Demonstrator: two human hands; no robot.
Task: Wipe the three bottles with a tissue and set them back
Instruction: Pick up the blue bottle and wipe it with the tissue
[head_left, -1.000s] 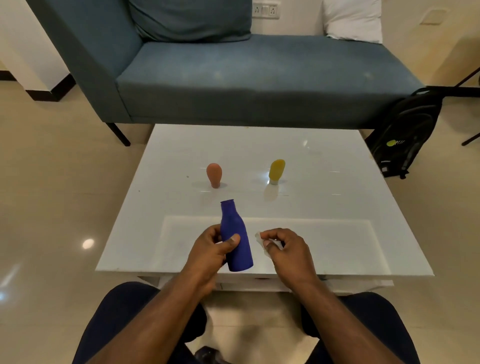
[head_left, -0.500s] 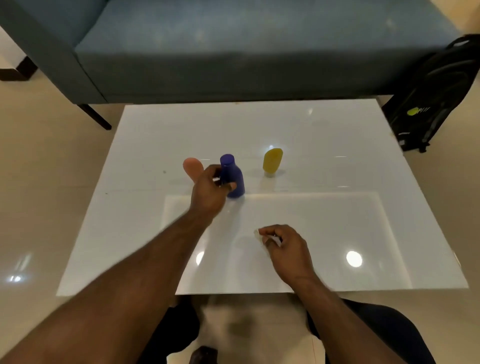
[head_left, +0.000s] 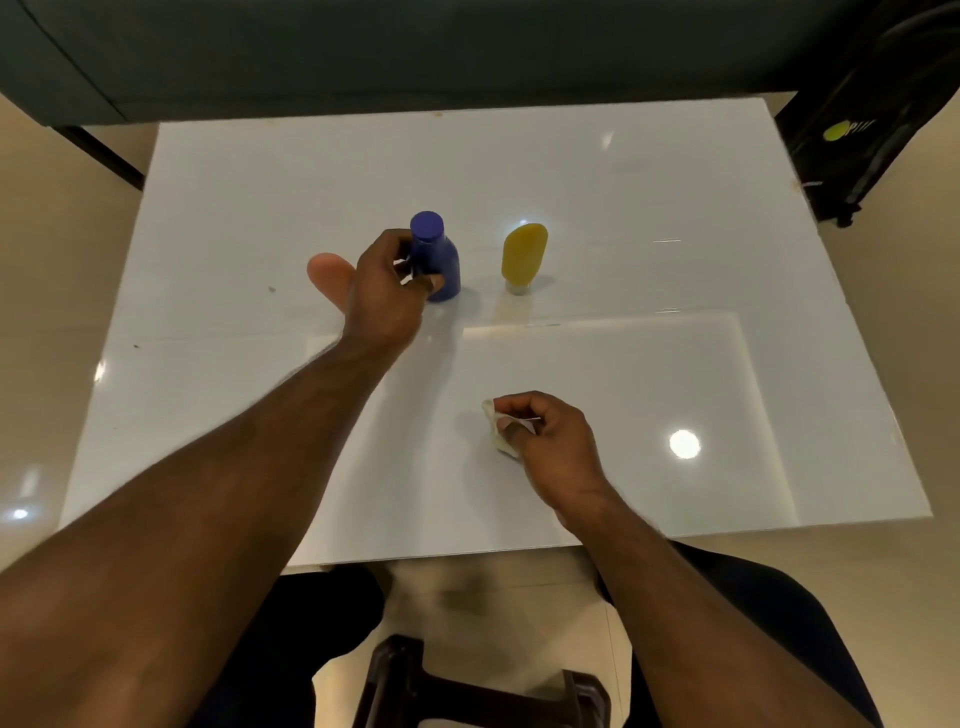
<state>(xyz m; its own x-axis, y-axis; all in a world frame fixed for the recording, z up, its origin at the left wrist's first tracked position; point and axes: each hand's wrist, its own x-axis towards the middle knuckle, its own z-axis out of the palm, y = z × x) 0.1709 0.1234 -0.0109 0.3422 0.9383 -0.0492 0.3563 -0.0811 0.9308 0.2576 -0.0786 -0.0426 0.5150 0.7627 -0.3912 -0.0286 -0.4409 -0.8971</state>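
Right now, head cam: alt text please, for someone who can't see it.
Seen from above, a person's left hand grips a blue bottle standing upright on a glossy white table, between a partly hidden peach bottle and a yellow bottle. The right hand rests nearer the person, pinching a crumpled tissue. A dark sofa lies beyond the table.

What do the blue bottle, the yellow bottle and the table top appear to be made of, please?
Blue bottle: probably plastic, matte; opaque even colour, no sharp glints.
Yellow bottle: likely soft plastic, satin; smooth rounded body, faint sheen.
Table top: glossy white, perhaps polished stone or glass; it mirrors the ceiling lights and the bottles.
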